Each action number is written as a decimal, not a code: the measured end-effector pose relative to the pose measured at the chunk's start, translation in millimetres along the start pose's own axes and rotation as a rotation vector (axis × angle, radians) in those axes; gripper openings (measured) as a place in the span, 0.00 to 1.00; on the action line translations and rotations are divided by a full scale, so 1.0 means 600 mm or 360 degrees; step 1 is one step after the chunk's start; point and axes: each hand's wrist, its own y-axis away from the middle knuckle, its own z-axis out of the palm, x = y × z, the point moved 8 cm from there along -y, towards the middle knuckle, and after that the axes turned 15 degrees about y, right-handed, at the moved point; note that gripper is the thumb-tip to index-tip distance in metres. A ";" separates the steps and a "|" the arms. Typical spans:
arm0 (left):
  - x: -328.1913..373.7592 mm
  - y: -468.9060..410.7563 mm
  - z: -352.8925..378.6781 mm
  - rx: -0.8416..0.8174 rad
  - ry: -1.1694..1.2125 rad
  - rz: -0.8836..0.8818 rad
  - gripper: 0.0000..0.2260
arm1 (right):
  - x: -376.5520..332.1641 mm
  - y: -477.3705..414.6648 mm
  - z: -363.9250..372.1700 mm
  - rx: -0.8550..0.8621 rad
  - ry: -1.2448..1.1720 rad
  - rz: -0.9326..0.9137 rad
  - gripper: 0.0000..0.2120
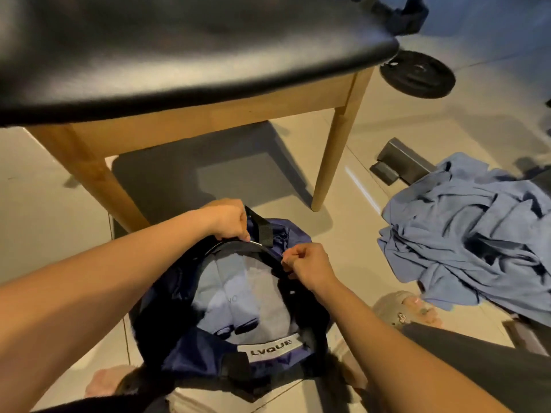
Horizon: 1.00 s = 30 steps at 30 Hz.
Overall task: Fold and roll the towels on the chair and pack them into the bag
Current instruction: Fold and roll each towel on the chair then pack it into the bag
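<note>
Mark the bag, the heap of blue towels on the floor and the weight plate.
navy bag (193, 354): head view, panel left of the label.
heap of blue towels (477, 239): head view, middle of the crumpled cloth.
weight plate (417, 81): head view, its black face.

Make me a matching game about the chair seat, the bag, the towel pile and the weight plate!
Things:
1. chair seat
2. bag
3. towel pile
4. weight plate

Clues:
A. light blue, crumpled on the floor
B. black, on wooden legs
C. round, lying flat on the floor beyond the chair
D. navy, rim gripped by the left hand and right hand

Pairs: 1-B, 2-D, 3-A, 4-C.
</note>
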 end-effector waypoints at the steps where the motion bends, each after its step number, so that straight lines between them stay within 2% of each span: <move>1: 0.029 -0.004 0.006 0.0019 -0.0027 0.0070 0.12 | 0.006 -0.006 -0.028 0.0038 -0.0024 0.0022 0.11; 4: 0.115 -0.023 0.039 0.0021 0.0004 0.0230 0.11 | 0.023 -0.023 -0.115 0.0119 -0.0112 0.0062 0.14; 6: 0.174 -0.045 0.062 0.0047 0.0044 0.0322 0.11 | 0.047 -0.038 -0.172 0.0163 -0.0089 0.0086 0.12; 8: 0.235 -0.074 0.088 0.0058 0.0156 0.0414 0.12 | 0.076 -0.053 -0.239 0.0244 0.0069 0.0073 0.09; 12: 0.354 -0.135 0.157 0.0005 0.0410 0.0524 0.10 | 0.170 -0.087 -0.384 0.0443 0.0573 0.0149 0.16; 15: 0.433 -0.184 0.219 -0.0020 0.0572 0.0552 0.07 | 0.262 -0.097 -0.476 0.0509 0.0779 0.0380 0.07; 17: 0.476 -0.215 0.259 -0.0020 0.0534 0.0542 0.09 | 0.319 -0.107 -0.513 0.0495 0.0796 0.0522 0.14; 20: 0.531 -0.259 0.313 -0.0047 0.0415 0.0579 0.18 | 0.370 -0.122 -0.530 0.0450 0.0678 0.0605 0.22; 23: 0.561 -0.309 0.347 0.0042 0.0373 0.0554 0.25 | 0.404 -0.148 -0.512 0.0339 0.0613 0.0576 0.28; 25: 0.564 -0.332 0.366 0.0036 0.0472 0.0435 0.21 | 0.415 -0.159 -0.491 0.0235 0.0576 0.0543 0.31; 27: 0.559 -0.346 0.378 0.0078 0.0621 0.0345 0.10 | 0.421 -0.166 -0.478 0.0168 0.0530 0.0521 0.32; 28: 0.556 -0.349 0.379 0.0110 0.0711 0.0322 0.10 | 0.424 -0.167 -0.475 0.0152 0.0508 0.0521 0.33; 30: 0.559 -0.347 0.370 0.0157 0.0862 0.0378 0.22 | 0.428 -0.173 -0.474 0.0141 0.0487 0.0506 0.35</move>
